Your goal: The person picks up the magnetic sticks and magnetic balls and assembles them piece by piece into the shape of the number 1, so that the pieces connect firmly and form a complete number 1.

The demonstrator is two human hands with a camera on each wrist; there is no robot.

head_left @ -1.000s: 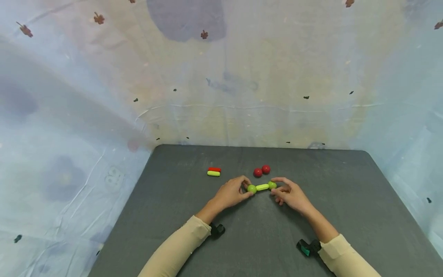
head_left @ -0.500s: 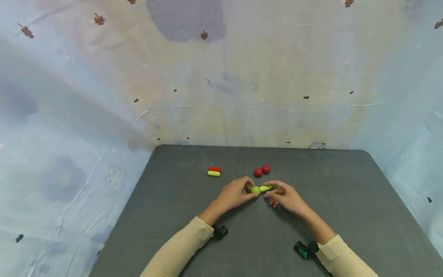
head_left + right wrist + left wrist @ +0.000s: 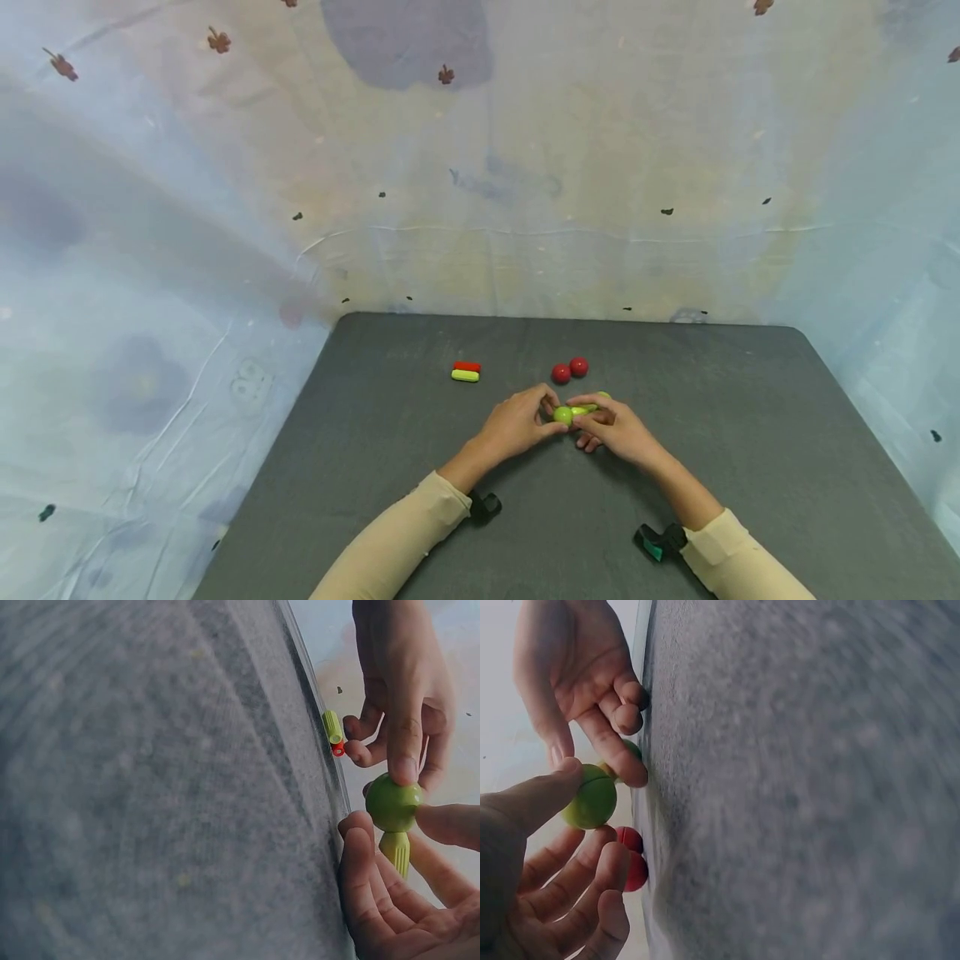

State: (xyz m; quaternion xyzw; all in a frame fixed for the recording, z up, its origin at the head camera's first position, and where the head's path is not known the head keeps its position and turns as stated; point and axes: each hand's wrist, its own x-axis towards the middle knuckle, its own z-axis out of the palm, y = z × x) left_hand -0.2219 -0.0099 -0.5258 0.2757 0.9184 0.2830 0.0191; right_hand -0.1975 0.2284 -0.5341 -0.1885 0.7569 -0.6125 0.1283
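Note:
A yellow-green ridged rod joins two green balls into a small dumbbell shape. My left hand pinches the near green ball between thumb and fingers. From the other side, my right hand grips the rod close to that ball, its thumb tip against the ball in the right wrist view. Beyond the right index finger, the far green ball is mostly hidden in the head view. The ridged rod runs down from the near ball between the right fingers.
Two red balls sit on the grey table just behind the hands. Farther left lie a red rod and a yellow-green rod side by side. A patterned cloth hangs behind the table.
My left hand has shifted slightly right with the near ball. The right hand has slid from the far ball along the rod to the near ball, and the hands now almost meet.

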